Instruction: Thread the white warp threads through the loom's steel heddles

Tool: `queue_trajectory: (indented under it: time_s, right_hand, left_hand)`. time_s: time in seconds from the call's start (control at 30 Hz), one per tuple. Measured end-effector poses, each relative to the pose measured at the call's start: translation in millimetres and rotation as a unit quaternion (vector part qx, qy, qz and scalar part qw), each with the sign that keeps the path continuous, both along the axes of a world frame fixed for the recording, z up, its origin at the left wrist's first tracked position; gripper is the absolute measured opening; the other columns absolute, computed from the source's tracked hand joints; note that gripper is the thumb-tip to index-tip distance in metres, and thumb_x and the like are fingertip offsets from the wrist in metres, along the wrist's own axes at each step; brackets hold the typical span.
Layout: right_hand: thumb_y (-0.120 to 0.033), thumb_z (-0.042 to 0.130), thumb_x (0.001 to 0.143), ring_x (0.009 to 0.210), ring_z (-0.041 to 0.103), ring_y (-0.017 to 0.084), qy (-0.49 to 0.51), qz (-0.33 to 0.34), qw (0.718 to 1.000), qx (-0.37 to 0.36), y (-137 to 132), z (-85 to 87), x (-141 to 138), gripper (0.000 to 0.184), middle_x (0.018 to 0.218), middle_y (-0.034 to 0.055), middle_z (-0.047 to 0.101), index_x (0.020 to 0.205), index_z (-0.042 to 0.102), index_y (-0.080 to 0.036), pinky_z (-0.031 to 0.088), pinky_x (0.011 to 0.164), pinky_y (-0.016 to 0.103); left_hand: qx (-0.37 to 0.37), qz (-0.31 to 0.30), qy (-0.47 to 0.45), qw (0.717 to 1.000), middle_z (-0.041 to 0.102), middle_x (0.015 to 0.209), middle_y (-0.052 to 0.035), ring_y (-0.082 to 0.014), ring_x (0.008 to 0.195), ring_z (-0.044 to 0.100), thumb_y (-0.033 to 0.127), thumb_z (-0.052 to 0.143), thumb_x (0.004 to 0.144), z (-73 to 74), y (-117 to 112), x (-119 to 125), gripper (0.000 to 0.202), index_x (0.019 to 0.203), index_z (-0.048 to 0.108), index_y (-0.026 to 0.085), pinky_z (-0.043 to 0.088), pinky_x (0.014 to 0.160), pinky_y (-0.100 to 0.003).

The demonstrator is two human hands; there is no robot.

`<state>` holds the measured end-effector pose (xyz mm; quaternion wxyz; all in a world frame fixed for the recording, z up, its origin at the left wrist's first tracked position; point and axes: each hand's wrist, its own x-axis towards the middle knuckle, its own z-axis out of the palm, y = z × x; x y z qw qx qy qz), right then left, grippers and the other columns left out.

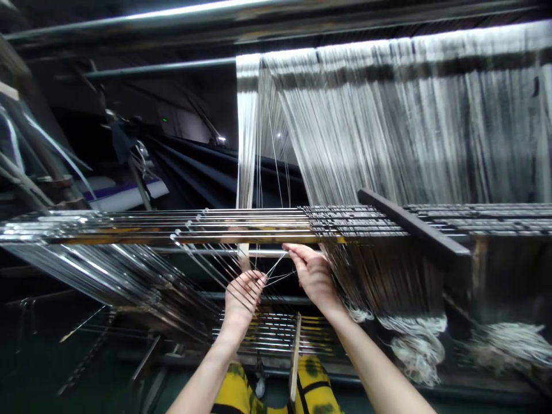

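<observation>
Holding fine threads [276,275] at fingertips of L hand [244,299], hand mostly closed, fingers curled. R hand [314,276] raised, partly open, fingers arched just beside same threads, contact unclear at this res. Threads fanning in short V betw. hands, just below steel rods [241,227]. Only few strands separated out so far; bulk of warp sheet [388,115] hanging in dense rows above, running down past rods, not handled. Rods + crossing wires sitting in front of hands, limiting reach. Dark beam [414,221] lying across rods on R. Wood stick [295,356] upright below hands, near yellow-print trousers [314,385]. White yarn loops [418,351] hanging low R.
</observation>
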<state>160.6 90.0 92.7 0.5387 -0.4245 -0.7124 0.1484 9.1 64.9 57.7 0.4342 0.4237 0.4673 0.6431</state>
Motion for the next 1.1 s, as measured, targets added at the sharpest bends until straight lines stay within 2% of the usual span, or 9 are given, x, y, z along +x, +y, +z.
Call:
queue_trajectory:
  time_s: [0.1, 0.17, 0.3, 0.43, 0.6, 0.8, 0.87, 0.97, 1.1]
  right_hand:
    - [-0.021, 0.044, 0.086, 0.099, 0.058, 0.021, -0.038, 0.002, 0.999, 0.04, -20.6, 6.1, 1.0, 0.024, 0.105, 0.0063, 0.064, 0.098, 0.064, -0.021, 0.042, 0.092, 0.039]
    - [-0.016, 0.042, 0.085, 0.102, 0.055, 0.02, -0.06, 0.052, 0.994, 0.069, -39.7, 7.9, 0.7, 0.025, 0.108, 0.0087, 0.062, 0.099, 0.063, -0.017, 0.043, 0.09, 0.035]
    - [-0.016, 0.042, 0.087, 0.075, 0.061, 0.016, -0.139, 0.152, 0.977, 0.058, -62.6, 5.8, -8.2, 0.02, 0.084, 0.0059, 0.066, 0.097, 0.06, -0.015, 0.047, 0.068, 0.024]
    - [-0.019, 0.042, 0.087, 0.057, 0.058, 0.014, -0.216, 0.137, 0.967, 0.02, -56.2, -0.4, -21.8, 0.017, 0.072, 0.0033, 0.063, 0.095, 0.056, -0.015, 0.041, 0.057, 0.024]
    - [-0.017, 0.041, 0.086, 0.053, 0.054, 0.012, -0.214, 0.143, 0.966, 0.009, -50.7, -2.8, -26.2, 0.011, 0.069, 0.0018, 0.061, 0.089, 0.052, -0.016, 0.038, 0.053, 0.022]
    - [-0.012, 0.037, 0.086, 0.062, 0.055, 0.012, -0.136, 0.218, 0.966, 0.039, -55.4, -6.5, -14.6, 0.022, 0.088, 0.0038, 0.063, 0.1, 0.053, -0.019, 0.039, 0.058, 0.021]
    - [-0.013, 0.039, 0.086, 0.054, 0.051, 0.01, -0.119, 0.231, 0.965, 0.039, -53.6, -8.6, -12.3, 0.022, 0.082, 0.0019, 0.063, 0.1, 0.055, -0.019, 0.037, 0.053, 0.021]
    - [-0.017, 0.042, 0.086, 0.044, 0.043, 0.009, -0.138, 0.221, 0.965, 0.039, -49.2, -10.4, -12.0, 0.019, 0.059, -0.0024, 0.055, 0.099, 0.056, -0.017, 0.032, 0.047, 0.021]
    - [-0.019, 0.041, 0.086, 0.045, 0.045, 0.011, -0.206, 0.2, 0.957, 0.05, -47.0, -6.9, -15.1, 0.017, 0.054, -0.0025, 0.051, 0.094, 0.056, -0.015, 0.033, 0.049, 0.022]
  left_hand:
    - [-0.005, -0.01, -0.007, 1.0, 0.068, 0.061, -0.006, -0.0164, 0.058, 0.062, 0.015, 0.071, 0.053, 0.9, -14.0, -6.8, 0.01, 0.059, 0.065, 0.011, 0.049, 0.054, -0.024]
    - [-0.02, -0.02, 0.007, 1.0, 0.068, 0.061, -0.0059, -0.0176, 0.061, 0.063, 0.018, 0.072, 0.052, 2.6, -30.0, -15.9, 0.01, 0.056, 0.065, 0.012, 0.051, 0.059, -0.026]
    - [-0.049, -0.023, 0.078, 0.995, 0.067, 0.061, -0.0032, -0.0124, 0.054, 0.058, 0.025, 0.072, 0.056, 8.0, -56.7, -29.5, 0.013, 0.06, 0.068, 0.013, 0.046, 0.052, -0.02]
    - [-0.078, 0.022, 0.055, 0.995, 0.062, 0.053, 0.0011, -0.0104, 0.05, 0.053, 0.03, 0.072, 0.056, 9.4, -66.4, -24.0, 0.018, 0.061, 0.066, 0.014, 0.043, 0.048, -0.018]
    - [-0.048, 0.015, 0.091, 0.995, 0.062, 0.057, -0.0008, -0.0107, 0.054, 0.054, 0.028, 0.07, 0.057, 4.5, -68.9, -14.8, 0.016, 0.059, 0.064, 0.013, 0.043, 0.052, -0.018]
    - [-0.017, 0.069, 0.182, 0.981, 0.047, 0.049, 0.007, -0.0074, 0.043, 0.043, 0.029, 0.065, 0.065, -5.4, -69.5, -19.2, 0.038, 0.1, 0.064, 0.015, 0.036, 0.043, -0.017]
    - [-0.018, 0.034, 0.161, 0.986, 0.046, 0.047, 0.0067, -0.0072, 0.042, 0.042, 0.028, 0.066, 0.064, -6.6, -68.2, -19.8, 0.03, 0.09, 0.067, 0.014, 0.035, 0.041, -0.017]
    - [-0.043, 0.0, 0.105, 0.994, 0.048, 0.045, 0.0053, -0.0071, 0.041, 0.044, 0.031, 0.067, 0.063, -4.5, -68.3, -19.2, 0.018, 0.07, 0.065, 0.014, 0.036, 0.041, -0.016]
    - [-0.03, 0.026, 0.073, 0.997, 0.054, 0.052, 0.0031, -0.0071, 0.046, 0.047, 0.031, 0.067, 0.066, 3.7, -74.7, -15.3, 0.018, 0.072, 0.064, 0.015, 0.037, 0.044, -0.015]
